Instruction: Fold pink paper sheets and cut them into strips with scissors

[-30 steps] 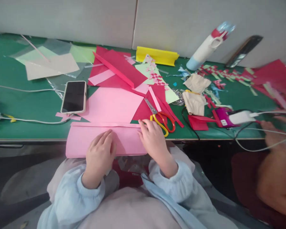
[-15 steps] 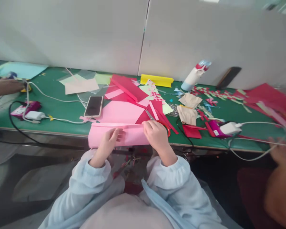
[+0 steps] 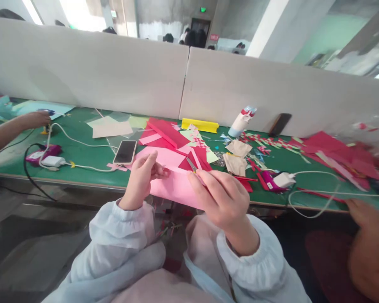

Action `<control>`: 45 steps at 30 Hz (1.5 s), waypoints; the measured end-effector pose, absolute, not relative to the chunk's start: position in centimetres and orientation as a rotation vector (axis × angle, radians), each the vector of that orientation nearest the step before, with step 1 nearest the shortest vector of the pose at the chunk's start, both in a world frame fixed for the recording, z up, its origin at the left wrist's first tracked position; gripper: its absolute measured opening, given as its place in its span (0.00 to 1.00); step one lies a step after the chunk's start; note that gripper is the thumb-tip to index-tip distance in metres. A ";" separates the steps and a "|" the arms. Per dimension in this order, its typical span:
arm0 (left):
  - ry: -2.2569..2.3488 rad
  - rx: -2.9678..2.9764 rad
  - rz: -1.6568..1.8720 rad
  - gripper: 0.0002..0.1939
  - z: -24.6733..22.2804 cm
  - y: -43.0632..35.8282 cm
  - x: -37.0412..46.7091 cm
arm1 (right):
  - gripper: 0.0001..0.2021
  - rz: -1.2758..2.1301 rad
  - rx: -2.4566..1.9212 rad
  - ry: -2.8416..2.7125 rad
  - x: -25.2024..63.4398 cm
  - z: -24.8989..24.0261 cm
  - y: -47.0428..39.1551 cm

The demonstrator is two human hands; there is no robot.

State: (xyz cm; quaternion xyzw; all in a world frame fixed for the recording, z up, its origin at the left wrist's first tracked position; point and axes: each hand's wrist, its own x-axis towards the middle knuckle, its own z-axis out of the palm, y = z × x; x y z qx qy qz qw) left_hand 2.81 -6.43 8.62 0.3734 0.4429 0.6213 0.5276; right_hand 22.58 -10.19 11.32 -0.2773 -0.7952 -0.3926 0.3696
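A sheet of pink paper (image 3: 177,188) is stretched between my two hands at the table's front edge, with a narrow fold along its upper edge. My left hand (image 3: 142,179) pinches that upper edge at the left, thumb on top. At the other end my right hand (image 3: 224,198) is closed on the paper, its fingers stretched over the edge and partly hiding it. Just behind the right fingertips lie scissors (image 3: 190,163), their handles mostly covered. More pink paper (image 3: 164,155) and red paper (image 3: 167,134) are spread on the table beyond.
A phone (image 3: 125,152) lies left of the papers. White cables run to purple power boxes (image 3: 269,179) on both sides. A bottle (image 3: 240,122), a yellow folded strip (image 3: 200,125) and beige cloth pieces (image 3: 236,162) stand or lie behind. Other people's hands (image 3: 39,119) work at both sides.
My view has tilted up, showing the room past the partition. Both hands have lifted the pink paper, and the left now pinches its upper edge. My right hand has come closer to me.
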 end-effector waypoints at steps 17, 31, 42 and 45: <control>0.827 0.830 1.500 0.10 7.6 0.0 3.3 | 0.19 -0.885 -0.500 -2.288 21.9 8.6 -9.5; 0.805 1.053 1.246 0.11 1.1 2.1 2.3 | 0.32 0.993 -1.365 -1.486 26.0 1.8 7.3; 0.965 1.072 1.085 0.11 0.8 1.7 1.8 | 0.20 1.540 -1.193 -1.242 25.5 -0.4 6.1; 1.076 1.034 1.133 0.14 1.0 1.8 2.2 | 0.21 1.490 -1.237 -1.314 25.8 -0.6 5.6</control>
